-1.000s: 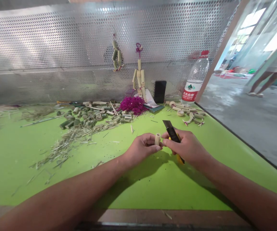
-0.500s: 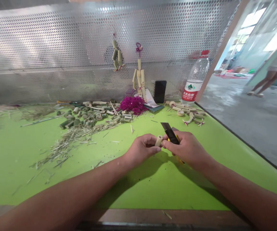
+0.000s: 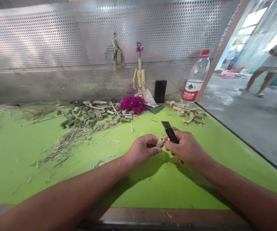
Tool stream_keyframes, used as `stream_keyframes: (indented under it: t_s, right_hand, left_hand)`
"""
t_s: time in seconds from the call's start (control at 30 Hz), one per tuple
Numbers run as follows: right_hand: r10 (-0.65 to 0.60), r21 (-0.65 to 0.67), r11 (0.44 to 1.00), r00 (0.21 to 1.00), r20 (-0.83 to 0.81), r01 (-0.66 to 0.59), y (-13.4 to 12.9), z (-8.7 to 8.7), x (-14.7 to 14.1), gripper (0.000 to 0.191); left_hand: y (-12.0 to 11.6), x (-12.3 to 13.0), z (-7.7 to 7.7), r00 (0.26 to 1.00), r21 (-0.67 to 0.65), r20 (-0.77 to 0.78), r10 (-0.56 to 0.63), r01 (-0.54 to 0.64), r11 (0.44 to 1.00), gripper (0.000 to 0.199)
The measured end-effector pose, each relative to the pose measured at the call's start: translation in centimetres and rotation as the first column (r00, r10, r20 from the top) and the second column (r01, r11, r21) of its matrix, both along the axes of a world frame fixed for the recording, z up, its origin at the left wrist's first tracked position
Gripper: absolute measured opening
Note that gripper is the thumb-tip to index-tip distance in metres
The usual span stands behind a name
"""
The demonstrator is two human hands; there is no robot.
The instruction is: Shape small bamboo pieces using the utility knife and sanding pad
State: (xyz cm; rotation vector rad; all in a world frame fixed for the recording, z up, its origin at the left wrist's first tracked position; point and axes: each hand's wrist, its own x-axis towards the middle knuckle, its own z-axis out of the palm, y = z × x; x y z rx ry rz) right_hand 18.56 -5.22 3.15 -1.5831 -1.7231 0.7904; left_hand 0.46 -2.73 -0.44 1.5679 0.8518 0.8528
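Note:
Between the thumb and fingers of my left hand (image 3: 145,148) is a short, pale bamboo tube (image 3: 160,142), its hollow end tilted up. My right hand (image 3: 188,148) is closed around a black and yellow utility knife (image 3: 172,134), whose dark blade points up and to the left. The fingertips of my right hand come close to the tube; whether they touch it I cannot tell. Both hands are held low over the green tabletop (image 3: 128,192).
Several cut bamboo pieces (image 3: 90,117) and shavings (image 3: 63,144) lie at the left, beside purple string (image 3: 133,105). A jointed bamboo figure (image 3: 139,75), a phone (image 3: 160,91) and a water bottle (image 3: 196,78) stand behind. More bamboo parts (image 3: 188,112) lie right. A person (image 3: 270,67) stands beyond.
The bamboo tube has tilted a little further to the right in my left hand. My right hand and knife have barely shifted. The person in the background has changed stance.

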Motion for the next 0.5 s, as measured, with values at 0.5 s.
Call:
stream_keyframes:
  t_s: [0.5]
  right_hand:
    - [0.030, -0.217, 0.967, 0.905, -0.425, -0.134, 0.01, 0.46, -0.28, 0.021]
  left_hand:
    - [0.31, 0.12, 0.29, 0.963, -0.057, 0.247, -0.107, 0.125, 0.990, 0.020]
